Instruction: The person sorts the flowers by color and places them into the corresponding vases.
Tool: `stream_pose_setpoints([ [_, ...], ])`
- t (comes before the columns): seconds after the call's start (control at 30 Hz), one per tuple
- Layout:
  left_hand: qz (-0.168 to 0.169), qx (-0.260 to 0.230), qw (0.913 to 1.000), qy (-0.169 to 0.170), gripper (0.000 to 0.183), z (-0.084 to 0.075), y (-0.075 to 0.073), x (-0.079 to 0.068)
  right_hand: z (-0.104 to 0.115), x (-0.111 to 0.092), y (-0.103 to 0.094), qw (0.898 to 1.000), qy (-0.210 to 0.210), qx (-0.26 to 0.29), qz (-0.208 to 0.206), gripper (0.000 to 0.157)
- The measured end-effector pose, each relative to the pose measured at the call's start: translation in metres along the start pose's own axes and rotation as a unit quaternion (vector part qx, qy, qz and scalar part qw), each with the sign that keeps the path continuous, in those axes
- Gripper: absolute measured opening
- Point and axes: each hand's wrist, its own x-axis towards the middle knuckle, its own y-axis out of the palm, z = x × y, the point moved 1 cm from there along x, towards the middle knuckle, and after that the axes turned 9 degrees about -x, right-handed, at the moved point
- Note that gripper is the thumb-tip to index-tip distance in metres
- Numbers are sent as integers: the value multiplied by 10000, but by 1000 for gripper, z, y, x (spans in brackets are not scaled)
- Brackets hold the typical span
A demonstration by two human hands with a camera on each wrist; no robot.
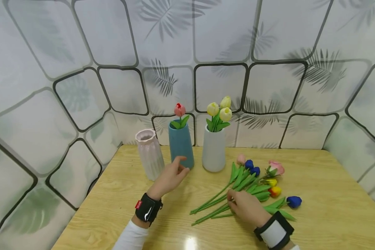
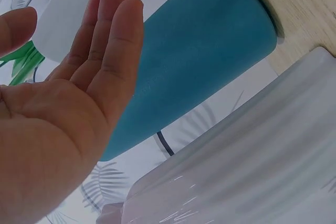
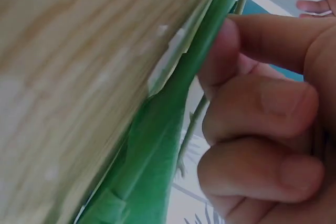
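Note:
My left hand [image 1: 169,177] hovers in front of the teal vase [image 1: 180,144], its fingers loosely extended and nothing in them. In the left wrist view the open palm overlaps that vase. One pink-red tulip [image 1: 179,110] stands in it. Over the pile of flowers, my right hand [image 1: 248,207] has its fingers curled; thumb and index pinch a green stem [image 3: 202,51] in the right wrist view. This stem appears to belong to the blue tulip [image 1: 294,202] lying at the right of the pile, whose leaves [image 1: 279,212] emerge beside the hand.
A pale pink ruffled vase [image 1: 150,154] stands left of the teal one. At its right, a white vase [image 1: 214,149] holds yellow tulips [image 1: 225,114]. Loose flowers lie on the wooden table [image 1: 325,194], among them a pink rose [image 1: 275,168] and a yellow-red tulip [image 1: 275,191]. Patterned curtain surrounds the table.

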Motion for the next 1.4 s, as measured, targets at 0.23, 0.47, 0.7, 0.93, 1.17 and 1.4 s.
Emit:
stream_pose_setpoints([
  [0.23, 106, 36, 9999, -112, 41, 2, -1, -1, -7, -1, -9, 9908, 378, 1230, -417, 9],
  [0.47, 254, 143, 9995, -132, 39, 5, -1, -2, -10, -8, -12, 8827, 2085, 4076, -1066, 34],
  [0.7, 238, 143, 9994, -223, 36, 4, -3, -6, -9, -10, -4, 6787, 2470, 6881, -703, 25],
  [0.93, 249, 216, 9991, -273, 37, 9, -5, -8, 1, -8, 1, 6643, 2368, 7045, -795, 43],
  [1.17, 258, 254, 9990, -271, 36, 11, -7, -9, 10, -10, 1, 6966, 2337, 6706, -1020, 36],
  [1.4, 152, 269, 9987, -403, 34, 13, -11, -10, 17, -9, 6, 7225, 2284, 6404, -1253, 25],
])
